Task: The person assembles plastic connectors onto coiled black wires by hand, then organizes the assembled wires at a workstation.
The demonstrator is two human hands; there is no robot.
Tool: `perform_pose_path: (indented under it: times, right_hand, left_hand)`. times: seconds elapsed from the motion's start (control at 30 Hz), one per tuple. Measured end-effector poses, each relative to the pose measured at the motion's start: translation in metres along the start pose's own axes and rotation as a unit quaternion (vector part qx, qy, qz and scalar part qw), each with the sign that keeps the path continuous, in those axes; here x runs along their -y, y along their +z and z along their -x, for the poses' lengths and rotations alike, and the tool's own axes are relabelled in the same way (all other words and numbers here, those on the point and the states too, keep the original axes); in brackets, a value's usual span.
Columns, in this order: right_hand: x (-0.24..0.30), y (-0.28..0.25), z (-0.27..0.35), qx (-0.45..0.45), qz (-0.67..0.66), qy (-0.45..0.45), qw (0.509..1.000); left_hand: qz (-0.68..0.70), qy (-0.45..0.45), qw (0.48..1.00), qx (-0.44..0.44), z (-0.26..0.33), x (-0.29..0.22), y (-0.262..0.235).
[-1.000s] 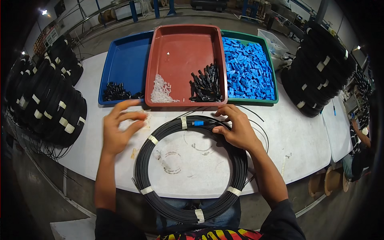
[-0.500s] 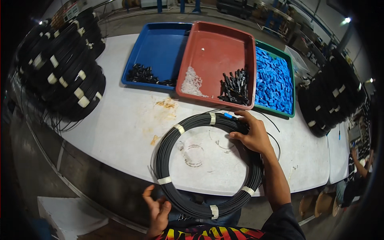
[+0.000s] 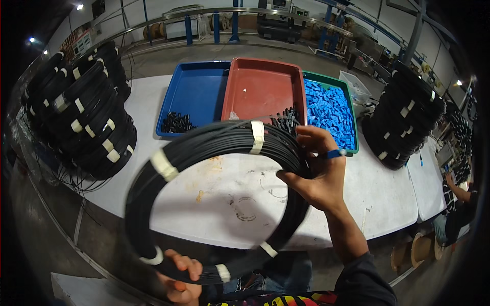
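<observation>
A large coil of black cable (image 3: 204,148), bound with pale tape bands, is lifted off the white table (image 3: 168,204) and tilted toward me. My right hand (image 3: 316,173) grips its right side, and a small blue connector (image 3: 334,153) sticks out between the fingers. At the bottom of the view, my left hand (image 3: 178,278) holds the coil's lower edge.
At the back of the table stand a blue tray (image 3: 199,86) with black parts, a red tray (image 3: 260,81) and a green tray (image 3: 347,102) full of blue pieces. Stacks of black coils (image 3: 87,117) stand left and right (image 3: 403,117). A person (image 3: 457,204) sits far right.
The coil has been raised off the table and tipped up toward me. My left hand went from the coil's left side to its lower edge; the view swung left.
</observation>
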State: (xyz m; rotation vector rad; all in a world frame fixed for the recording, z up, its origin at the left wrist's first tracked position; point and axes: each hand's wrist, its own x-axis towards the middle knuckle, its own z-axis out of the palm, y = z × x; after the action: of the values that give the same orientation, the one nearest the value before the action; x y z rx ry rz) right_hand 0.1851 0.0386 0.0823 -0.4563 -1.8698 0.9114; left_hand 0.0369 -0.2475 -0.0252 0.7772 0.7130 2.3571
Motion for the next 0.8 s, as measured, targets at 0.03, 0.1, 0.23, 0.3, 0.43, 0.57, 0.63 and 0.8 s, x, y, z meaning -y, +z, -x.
perform_pose_path:
  times: [0.03, 0.1, 0.23, 0.3, 0.43, 0.57, 0.63, 0.8]
  right_hand:
    - [0.009, 0.002, -0.007, 0.012, -0.045, 0.011, 0.999]
    - [0.016, 0.004, -0.02, 0.058, -0.068, -0.001, 0.996]
    - [-0.012, 0.009, -0.023, 0.027, 0.062, -0.15, 0.986]
    - [-0.032, 0.012, -0.007, 0.035, 0.017, -0.071, 0.997]
    - [-0.058, 0.011, 0.016, 0.032, 0.136, -0.122, 0.983]
    - [-0.065, -0.013, 0.035, 0.068, 0.109, -0.037, 0.991]
    - [-0.083, -0.028, 0.051, 0.126, 0.108, -0.018, 0.986]
    - [-0.092, -0.092, 0.082, 0.309, 0.275, 0.086, 0.907]
  left_hand:
    - [-0.03, 0.029, 0.999, 0.002, -0.004, -0.007, -0.002]
    - [-0.125, 0.1, 0.987, -0.003, -0.013, -0.015, 0.004]
    - [-0.246, 0.186, 0.947, 0.091, 0.004, -0.008, -0.044]
    - [-0.21, 0.176, 0.934, 0.227, 0.002, 0.002, -0.055]
    - [-0.277, 0.407, 0.815, 0.305, -0.021, 0.013, 0.013]
    - [-0.416, 0.393, 0.781, 0.25, -0.011, 0.012, 0.036]
    - [-0.419, 0.407, 0.767, 0.265, -0.013, 0.015, 0.033]
    - [-0.494, 0.412, 0.663, 0.384, -0.011, 0.013, 0.03]
